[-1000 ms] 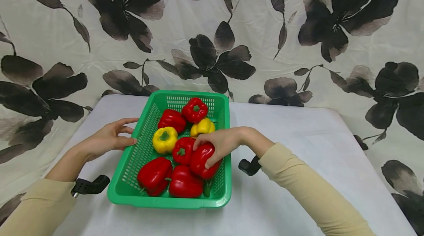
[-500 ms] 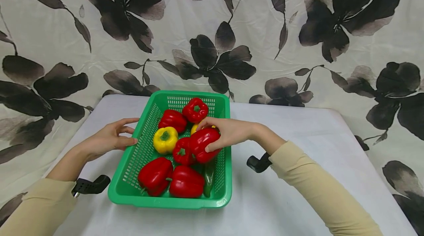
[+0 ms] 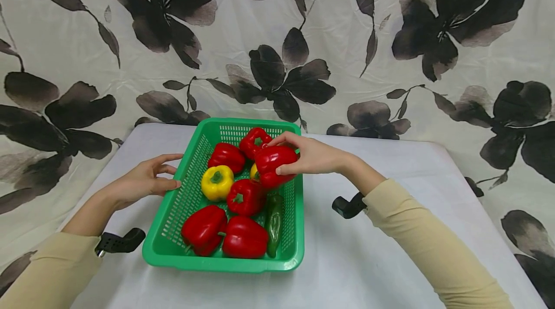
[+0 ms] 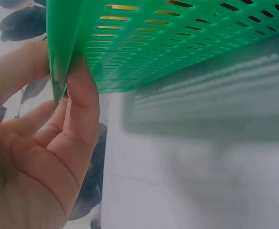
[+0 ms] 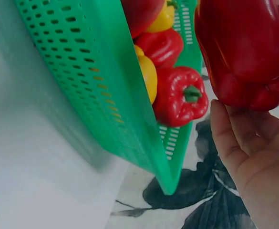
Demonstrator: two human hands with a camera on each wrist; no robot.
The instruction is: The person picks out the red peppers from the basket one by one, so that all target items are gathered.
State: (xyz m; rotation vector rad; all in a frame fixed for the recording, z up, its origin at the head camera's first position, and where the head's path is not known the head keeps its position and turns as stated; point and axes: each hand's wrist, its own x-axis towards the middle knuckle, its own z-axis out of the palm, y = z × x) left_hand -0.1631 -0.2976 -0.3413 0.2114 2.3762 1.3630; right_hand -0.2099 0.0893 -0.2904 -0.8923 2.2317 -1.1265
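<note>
My right hand (image 3: 314,154) grips a large red bell pepper (image 3: 272,162) over the right side of a green plastic basket (image 3: 225,264). In the right wrist view the fingers (image 5: 225,129) support this bell pepper (image 5: 246,52) above the rim. At the left rim, my left hand (image 3: 138,182) pinches the basket edge; the left wrist view shows the thumb and fingers on either side of the rim (image 4: 58,62). Inside lie several more red bell peppers (image 3: 244,236), a yellow bell pepper (image 3: 217,182) and a second yellow one (image 3: 254,171), mostly hidden behind the held pepper.
A long dark green vegetable (image 3: 274,224) lies along the basket's right wall. The basket stands on a table with a white cloth (image 3: 368,251). Behind the table hangs a floral curtain (image 3: 347,58). Each wrist carries a black camera mount (image 3: 349,206).
My right hand has lifted the red bell pepper from the basket's front right and moved it toward the back, uncovering the long green vegetable. The left hand stays at the rim.
</note>
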